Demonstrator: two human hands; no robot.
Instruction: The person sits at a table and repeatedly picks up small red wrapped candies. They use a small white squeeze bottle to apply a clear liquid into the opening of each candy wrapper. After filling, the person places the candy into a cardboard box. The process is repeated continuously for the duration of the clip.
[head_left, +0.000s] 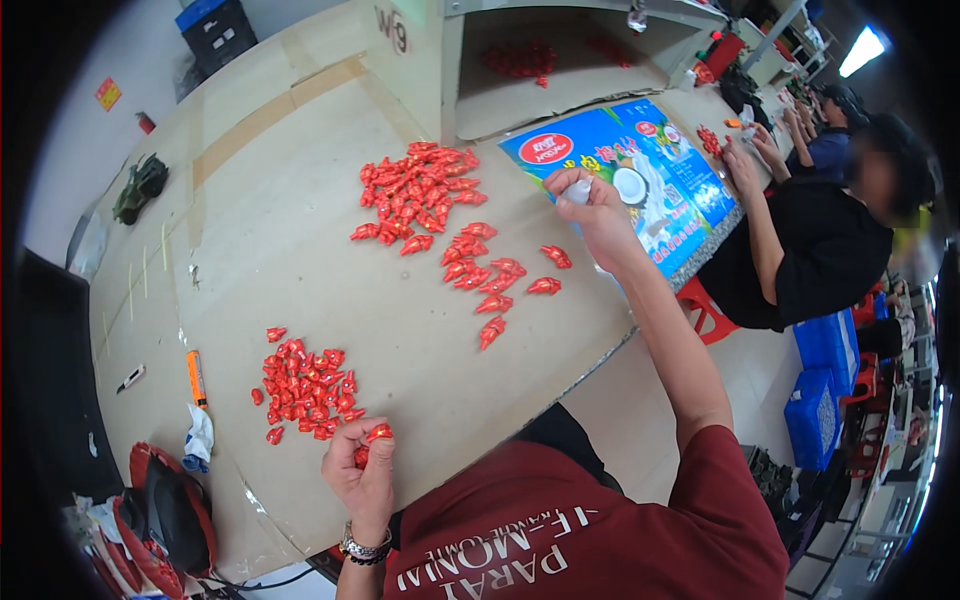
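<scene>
Clamped between thumb and fingers of the left hand (365,470) are a couple of small red foil-wrapped sweets (377,433), held just above the table's near edge. The right hand (590,205) is stretched far out, fingers closed on a small white piece (578,192), over the left edge of a blue printed bag (640,170) lying flat toward the far right edge of the table (270,240).

Edges and room: the near edge runs diagonally from the left hand up to the blue bag; the body sits right against it. Bare tabletop lies between the two piles and along the left side.

Sweets: glossy red wrappers, twisted to a point at one end. A small tight pile (305,390) sits just beside the left hand. A larger pile (415,190) lies toward the far middle, with a loose trail (490,280) running from it toward the near edge, pieces apart from one another.

An orange marker (196,378) and a crumpled white cloth (198,440) lie near the left edge. Another person in black (820,250) sits at the right edge.
</scene>
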